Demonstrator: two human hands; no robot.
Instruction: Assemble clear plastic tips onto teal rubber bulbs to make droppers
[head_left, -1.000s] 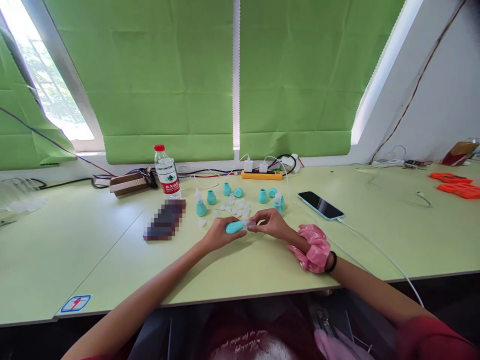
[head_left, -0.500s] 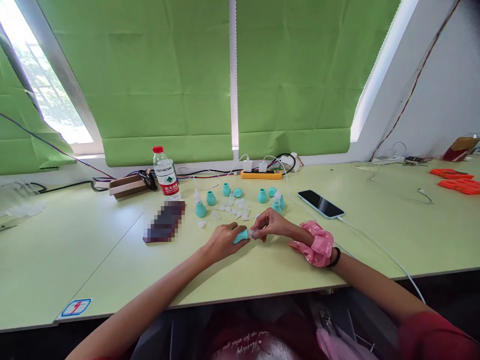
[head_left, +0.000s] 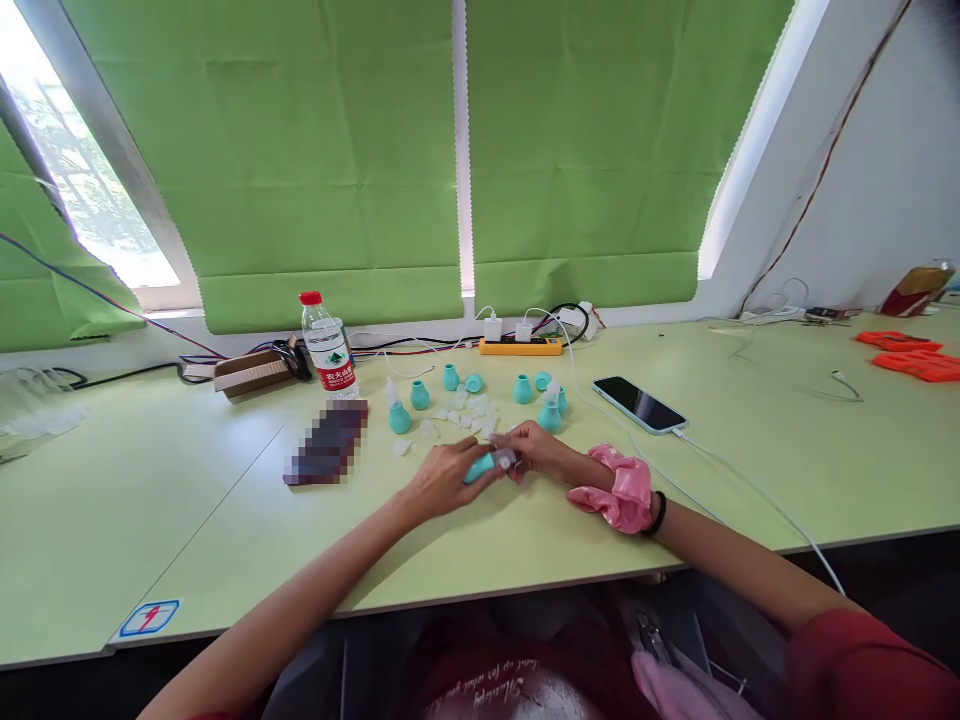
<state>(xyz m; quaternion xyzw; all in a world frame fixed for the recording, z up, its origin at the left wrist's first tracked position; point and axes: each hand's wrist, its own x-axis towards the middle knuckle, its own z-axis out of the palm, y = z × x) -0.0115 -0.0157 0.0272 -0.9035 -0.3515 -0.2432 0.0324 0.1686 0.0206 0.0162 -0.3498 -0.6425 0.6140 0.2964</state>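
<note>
My left hand (head_left: 444,482) is wrapped round a teal squeeze bulb (head_left: 478,468), lying sideways just above the table. A clear plastic nozzle (head_left: 505,458) sits at the bulb's right end. The fingers of my right hand (head_left: 538,450) are closed about that nozzle; their tips are partly hidden. Beyond my hands lies a scatter of small translucent plastic pieces (head_left: 474,418). Several other teal bulbs stand around them, among them one at the left (head_left: 399,418) and one at the back (head_left: 450,378). Clear nozzles top two of the bulbs.
A phone (head_left: 640,404) on a white cable lies to the right. At the left are a water bottle (head_left: 330,350), a dark blurred flat object (head_left: 327,445) and an open cardboard box (head_left: 259,370). An orange power strip (head_left: 520,347) runs along the wall.
My right hand has shifted slightly left, and its fingers now reach over the nozzle toward my left hand. The bulb stays in my left hand. The view has moved a little.
</note>
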